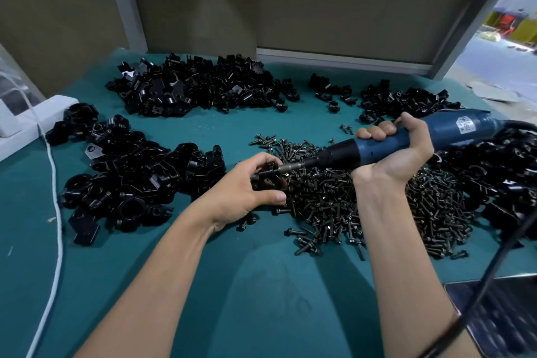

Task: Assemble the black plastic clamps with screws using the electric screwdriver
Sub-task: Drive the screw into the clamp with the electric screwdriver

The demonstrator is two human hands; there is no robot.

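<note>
My left hand pinches a small black plastic clamp just above the left edge of a big heap of dark screws. My right hand grips the blue electric screwdriver, held nearly level and pointing left. Its metal bit meets the clamp at a screw head. My fingers hide most of the clamp.
Piles of black clamp parts lie at the back, on the left, at the back right and at the far right of the green table. A white cord runs down the left. A dark phone lies at the lower right, under the screwdriver's black cable.
</note>
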